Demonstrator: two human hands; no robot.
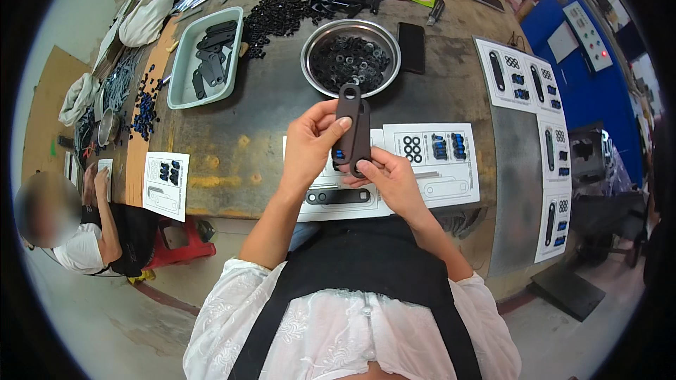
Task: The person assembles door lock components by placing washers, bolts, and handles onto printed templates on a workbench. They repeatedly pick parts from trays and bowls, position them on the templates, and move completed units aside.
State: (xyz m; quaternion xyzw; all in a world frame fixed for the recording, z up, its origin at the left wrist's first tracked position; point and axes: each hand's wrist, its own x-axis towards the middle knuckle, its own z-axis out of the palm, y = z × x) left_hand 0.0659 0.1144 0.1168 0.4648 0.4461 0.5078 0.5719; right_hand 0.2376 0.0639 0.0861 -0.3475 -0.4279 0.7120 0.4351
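Observation:
Both my hands hold dark flat plates with rounded ends and holes [360,137], at least two overlapping. My left hand [310,142] grips them near the upper end, thumb on the front face. At the lower end, my right hand [391,181] pinches them between thumb and fingers. Beneath lie two white printed cards; on the nearer card [338,212] a single black plate [338,196] rests. The right card [454,195] carries black rings [412,148] and bolts with blue bands [448,146]. My hands partly cover the left card.
A steel bowl of black washers [308,74] stands just beyond my hands, a black phone-like slab [411,48] beside it. A pale green tub [182,98] holds more dark plates. Filled cards [551,144] line the right side. At the left sits a co-worker [77,246] near another card [165,200].

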